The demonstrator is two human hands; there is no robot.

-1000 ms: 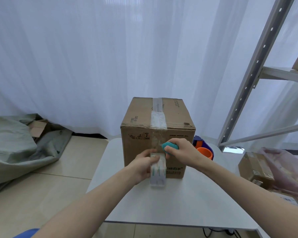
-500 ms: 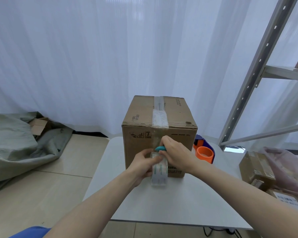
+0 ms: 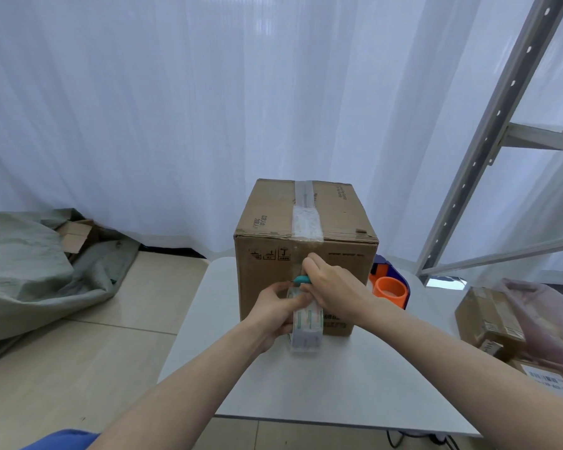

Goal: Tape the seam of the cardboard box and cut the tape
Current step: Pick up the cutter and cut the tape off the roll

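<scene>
A brown cardboard box [image 3: 273, 264] stands on the white table [image 3: 338, 378]. Clear tape [image 3: 304, 216] runs along its top seam and down over the front edge. My left hand [image 3: 278, 311] grips a roll of clear tape [image 3: 306, 329] held against the box's front face. My right hand [image 3: 333, 287] is closed on a small teal cutter [image 3: 301, 280], whose tip sits at the tape just above the roll. The stretch of tape between roll and box is mostly hidden by my fingers.
An orange tape roll in a blue dispenser [image 3: 389, 287] sits on the table right of the box. A metal shelf frame [image 3: 488, 141] rises at the right, with cardboard parcels [image 3: 488, 319] below it. Grey fabric [image 3: 30, 271] lies on the floor at left.
My right hand has turned over the cutter and slid left across the tape, so less of the teal cutter shows. The roll and left hand have stayed in place.
</scene>
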